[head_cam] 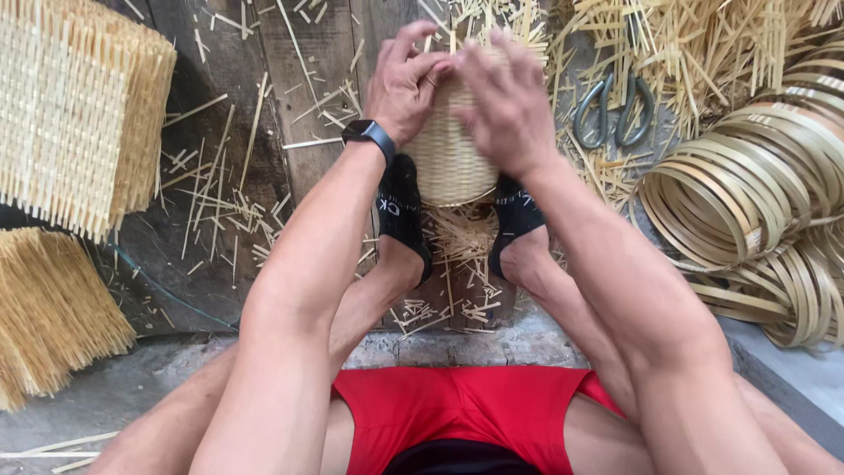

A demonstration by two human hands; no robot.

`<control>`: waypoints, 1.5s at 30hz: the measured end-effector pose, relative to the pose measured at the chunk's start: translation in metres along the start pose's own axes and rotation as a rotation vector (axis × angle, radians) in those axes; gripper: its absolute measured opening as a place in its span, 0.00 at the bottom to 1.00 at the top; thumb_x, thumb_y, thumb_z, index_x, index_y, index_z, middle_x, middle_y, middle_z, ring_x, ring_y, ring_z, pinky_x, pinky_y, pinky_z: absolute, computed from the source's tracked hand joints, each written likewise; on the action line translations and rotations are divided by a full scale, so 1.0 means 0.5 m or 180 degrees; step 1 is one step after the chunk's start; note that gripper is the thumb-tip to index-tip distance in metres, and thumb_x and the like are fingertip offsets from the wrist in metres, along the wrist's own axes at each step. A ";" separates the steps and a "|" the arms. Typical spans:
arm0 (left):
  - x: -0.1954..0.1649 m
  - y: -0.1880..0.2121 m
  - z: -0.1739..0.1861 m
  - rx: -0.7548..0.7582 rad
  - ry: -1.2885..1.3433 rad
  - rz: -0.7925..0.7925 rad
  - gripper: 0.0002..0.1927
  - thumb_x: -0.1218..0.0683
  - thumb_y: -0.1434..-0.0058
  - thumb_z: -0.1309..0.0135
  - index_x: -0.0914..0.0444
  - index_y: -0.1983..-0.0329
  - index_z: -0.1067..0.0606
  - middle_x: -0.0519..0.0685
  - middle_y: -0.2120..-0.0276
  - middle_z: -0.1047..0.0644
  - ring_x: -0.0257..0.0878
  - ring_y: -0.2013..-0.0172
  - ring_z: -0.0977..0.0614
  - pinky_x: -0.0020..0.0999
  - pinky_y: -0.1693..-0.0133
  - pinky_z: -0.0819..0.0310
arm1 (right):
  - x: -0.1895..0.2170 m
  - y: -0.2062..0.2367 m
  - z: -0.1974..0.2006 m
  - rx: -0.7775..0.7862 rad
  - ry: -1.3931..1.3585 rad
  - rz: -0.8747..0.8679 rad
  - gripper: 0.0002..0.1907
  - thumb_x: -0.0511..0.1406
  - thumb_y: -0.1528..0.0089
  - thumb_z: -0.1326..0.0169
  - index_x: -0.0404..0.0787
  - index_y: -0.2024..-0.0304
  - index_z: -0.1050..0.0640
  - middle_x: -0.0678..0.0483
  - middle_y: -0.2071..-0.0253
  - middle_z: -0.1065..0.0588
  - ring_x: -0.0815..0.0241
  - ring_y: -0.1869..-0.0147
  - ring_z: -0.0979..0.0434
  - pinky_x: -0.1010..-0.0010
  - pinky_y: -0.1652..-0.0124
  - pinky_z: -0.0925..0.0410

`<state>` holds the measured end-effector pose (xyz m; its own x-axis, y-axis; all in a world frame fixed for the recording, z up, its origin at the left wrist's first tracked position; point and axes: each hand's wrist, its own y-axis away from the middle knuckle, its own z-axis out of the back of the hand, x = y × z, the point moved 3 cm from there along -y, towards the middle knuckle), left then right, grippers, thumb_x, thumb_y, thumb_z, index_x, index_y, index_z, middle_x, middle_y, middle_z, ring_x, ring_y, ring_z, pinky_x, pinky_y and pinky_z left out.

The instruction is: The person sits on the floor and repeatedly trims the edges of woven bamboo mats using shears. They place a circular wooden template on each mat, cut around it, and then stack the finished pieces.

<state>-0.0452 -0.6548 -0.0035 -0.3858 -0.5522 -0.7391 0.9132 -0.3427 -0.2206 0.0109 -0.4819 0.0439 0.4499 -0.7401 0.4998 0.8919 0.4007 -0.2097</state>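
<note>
Dark weathered wooden floor boards (303,97), strewn with pale bamboo offcuts; person seated at a concrete step, camera looking down past red shorts.

Work piece: small round pale woven bamboo basket (448,158), lying on its side between the two feet in black ankle socks (402,207), which brace it from either side. Body weave looks complete and tight down to the rounded end facing the camera. Far end, where loose strip ends stick up, is hidden behind the hands, so rim state cannot be confirmed. Judgement: body done, rim finishing probably left.

Left hand (406,84): fingers curled, tips pinched on the top edge of the basket, apparently gripping a strip end. Black wristband on this wrist.
Right hand (510,105): fingers bent and close together, cupped over the upper right of the basket, pressing on it; whether it pinches a strip cannot be told.

Surroundings: grey-handled metal scissors (613,110) lying just right of the hands, untouched. Stack of flat bamboo hoop rings (747,189) at far right. Square woven bamboo mats (75,105) stacked at upper left; bundle of yellow fringed strips (48,308) below them.
</note>
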 end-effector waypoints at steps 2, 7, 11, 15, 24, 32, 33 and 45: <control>0.009 -0.003 -0.008 0.0174 -0.0048 0.0129 0.10 0.49 0.30 0.45 0.57 0.58 0.16 0.49 0.53 0.22 0.44 0.59 0.20 0.36 0.57 0.24 | -0.067 -0.022 -0.035 0.0122 -0.0623 -0.0933 0.10 0.37 0.27 0.41 0.42 0.45 0.17 0.51 0.59 0.21 0.56 0.51 0.23 0.63 0.46 0.33; 0.061 -0.012 -0.049 0.0961 0.0607 0.1941 0.17 0.46 0.29 0.46 0.64 0.63 0.17 0.56 0.74 0.20 0.42 0.73 0.24 0.40 0.66 0.32 | -0.142 -0.005 -0.109 -0.0063 -0.1784 -0.1735 0.15 0.39 0.27 0.43 0.34 0.62 0.18 0.49 0.72 0.24 0.60 0.67 0.29 0.70 0.66 0.34; 0.059 -0.007 -0.044 0.0664 0.0772 0.1671 0.16 0.46 0.30 0.44 0.63 0.61 0.16 0.56 0.72 0.18 0.39 0.71 0.21 0.36 0.65 0.28 | -0.142 -0.010 -0.095 0.0050 -0.2705 -0.2242 0.14 0.41 0.30 0.46 0.41 0.58 0.14 0.55 0.68 0.18 0.64 0.68 0.25 0.73 0.67 0.32; 0.022 -0.017 -0.006 0.0725 0.1353 0.1248 0.22 0.50 0.48 0.28 0.62 0.53 0.20 0.49 0.59 0.17 0.37 0.60 0.17 0.32 0.57 0.22 | -0.117 -0.026 0.082 -0.0621 -0.2537 -0.2049 0.22 0.47 0.27 0.59 0.43 0.50 0.17 0.56 0.55 0.19 0.65 0.52 0.20 0.72 0.52 0.26; -0.210 0.054 0.055 0.0499 -0.0450 -0.0343 0.16 0.57 0.49 0.29 0.59 0.61 0.24 0.49 0.63 0.21 0.44 0.60 0.20 0.41 0.54 0.24 | -0.139 0.235 0.461 0.2123 0.0682 -0.2545 0.19 0.46 0.27 0.52 0.40 0.55 0.16 0.45 0.59 0.19 0.51 0.58 0.17 0.56 0.50 0.25; -0.191 0.252 -0.001 0.1369 -0.1022 -0.0962 0.08 0.57 0.36 0.40 0.60 0.55 0.24 0.51 0.54 0.24 0.43 0.56 0.23 0.45 0.52 0.29 | -0.280 0.316 0.106 0.0485 0.0037 -0.2996 0.27 0.44 0.41 0.35 0.31 0.47 0.24 0.36 0.50 0.23 0.41 0.44 0.22 0.53 0.43 0.30; -0.180 0.241 0.005 0.0908 -0.1053 -0.0708 0.11 0.55 0.38 0.39 0.58 0.54 0.25 0.51 0.51 0.24 0.44 0.51 0.24 0.45 0.48 0.29 | -0.296 0.320 0.079 0.0242 0.0385 -0.2909 0.30 0.43 0.42 0.33 0.28 0.48 0.27 0.33 0.49 0.26 0.35 0.43 0.25 0.48 0.44 0.32; -0.201 0.094 -0.050 0.0082 -0.1345 0.0867 0.44 0.39 0.60 0.33 0.45 0.35 0.30 0.53 0.46 0.32 0.53 0.45 0.32 0.56 0.49 0.34 | -0.311 0.317 0.058 0.0123 -0.4448 -0.3931 0.15 0.30 0.47 0.38 0.36 0.57 0.23 0.47 0.59 0.21 0.56 0.55 0.17 0.67 0.55 0.22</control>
<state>0.0399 -0.5962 0.0445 -0.1584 -0.8819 -0.4441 0.9866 -0.1591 -0.0359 0.0807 -0.2875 -0.0426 -0.7448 0.3302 0.5798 0.6333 0.0760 0.7702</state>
